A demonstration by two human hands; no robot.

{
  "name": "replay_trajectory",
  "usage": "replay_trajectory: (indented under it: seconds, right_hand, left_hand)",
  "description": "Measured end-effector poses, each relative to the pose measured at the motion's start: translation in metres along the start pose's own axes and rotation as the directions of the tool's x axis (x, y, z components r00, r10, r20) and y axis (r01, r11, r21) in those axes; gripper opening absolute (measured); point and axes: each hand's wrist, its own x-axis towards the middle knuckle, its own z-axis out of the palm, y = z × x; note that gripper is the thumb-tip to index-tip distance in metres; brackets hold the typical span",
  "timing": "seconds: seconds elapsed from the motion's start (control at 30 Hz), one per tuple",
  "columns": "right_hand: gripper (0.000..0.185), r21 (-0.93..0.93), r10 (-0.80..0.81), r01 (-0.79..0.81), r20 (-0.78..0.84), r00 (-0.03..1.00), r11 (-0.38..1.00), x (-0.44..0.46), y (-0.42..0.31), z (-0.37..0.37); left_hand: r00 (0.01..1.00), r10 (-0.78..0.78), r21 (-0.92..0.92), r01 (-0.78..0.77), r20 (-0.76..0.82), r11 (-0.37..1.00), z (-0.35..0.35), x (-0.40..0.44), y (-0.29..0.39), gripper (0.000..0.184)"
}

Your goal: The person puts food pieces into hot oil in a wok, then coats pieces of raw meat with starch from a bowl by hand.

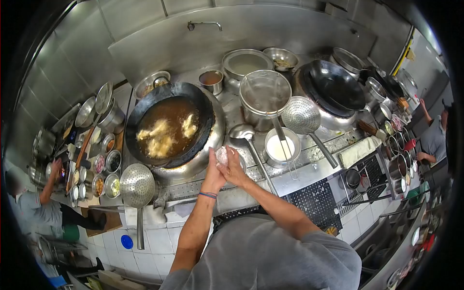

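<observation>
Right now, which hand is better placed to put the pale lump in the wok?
Probably the left hand: it holds the pale lump together with the right hand, but sits nearer the wok.

Battered pieces (160,137) lie in the left wok (140,104); an empty wok (337,86) stands right, the ladle (244,133) between.

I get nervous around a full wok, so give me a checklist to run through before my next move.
1. Pale lump between left hand and right hand: ok.
2. Brown liquid showing between the pale pieces in the wok: ok.
3. Hands gloved: not ok, both bare.
4. Perforated skimmer beside the wok: ok.
5. Liquid's heat: cannot tell.
</observation>
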Motion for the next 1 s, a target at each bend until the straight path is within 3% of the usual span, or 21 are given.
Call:
replay_trajectory:
  seconds: [0.03,0.13,0.27,0.37,0.4,0.5,0.53,0.63,0.7,0.77,0.8,0.83,0.9,1.0]
  right_hand:
    - [0.063,-0.089,-0.074,0.067,-0.084,0.994,0.994,0.004,-0.004,-0.001]
    - [0.050,-0.057,0.173,-0.171,0.036,0.984,0.984,0.018,-0.019,-0.014]
    - [0.032,0.059,0.147,-0.144,-0.050,0.988,0.988,0.037,-0.008,-0.014]
    - [0.029,0.177,0.299,-0.292,-0.014,0.954,0.940,0.039,-0.020,-0.013]
    - [0.026,0.234,0.428,-0.443,0.115,0.897,0.865,0.039,-0.030,-0.017]
    - [0.025,0.241,0.273,-0.302,0.147,0.951,0.922,0.030,-0.025,-0.004]
    - [0.025,0.161,0.245,-0.275,0.183,0.952,0.948,0.029,-0.021,-0.005]
    - [0.025,0.060,0.050,-0.053,0.063,0.997,0.997,0.023,-0.006,0.002]
    - [0.041,-0.004,0.012,-0.012,0.058,0.998,1.000,0.023,-0.015,0.000]
    - [0.048,-0.029,-0.036,0.038,0.061,0.997,0.999,0.019,-0.026,-0.005]
    - [0.048,-0.104,-0.124,0.141,0.152,0.981,0.985,0.018,-0.024,-0.006]
    - [0.046,-0.122,-0.176,0.190,0.115,0.978,0.974,0.017,-0.027,-0.006]
    - [0.041,-0.158,-0.281,0.283,0.037,0.959,0.946,0.020,-0.034,-0.004]
    - [0.035,-0.138,-0.113,0.131,0.128,0.985,0.982,0.031,-0.019,-0.005]
  left_hand:
    - [0.999,-0.011,-0.050,0.009,-0.030,0.999,0.002,-0.007,0.000,0.065]
    - [0.999,-0.028,-0.145,0.025,-0.017,0.989,-0.002,-0.014,0.001,0.070]
    - [1.000,-0.018,-0.243,0.014,-0.014,0.970,0.009,-0.023,0.002,0.061]
    - [0.979,0.016,-0.262,-0.070,-0.201,0.962,0.003,-0.005,-0.003,0.049]
    - [0.984,0.018,-0.272,-0.067,-0.178,0.960,-0.010,0.003,-0.006,0.047]
    - [0.994,0.011,-0.297,-0.043,-0.108,0.954,-0.023,0.010,-0.002,0.040]
    - [0.996,-0.008,-0.305,-0.019,-0.086,0.952,-0.024,0.007,-0.002,0.038]
    - [0.997,-0.010,-0.338,-0.016,-0.074,0.941,-0.038,0.006,-0.014,0.035]
    - [0.996,0.001,-0.349,-0.032,-0.089,0.937,-0.043,0.009,-0.020,0.036]
    - [0.995,0.094,-0.320,-0.100,-0.032,0.942,-0.065,0.024,-0.027,0.032]
    - [0.987,0.161,-0.279,-0.161,-0.022,0.947,-0.080,0.034,-0.032,0.030]
    - [0.974,0.227,-0.237,-0.223,-0.010,0.946,-0.087,0.039,-0.034,0.029]
    - [0.981,0.191,-0.249,-0.188,-0.011,0.950,-0.053,0.023,-0.023,0.025]
    - [0.989,0.133,-0.201,-0.142,-0.061,0.969,-0.039,0.017,-0.019,0.024]
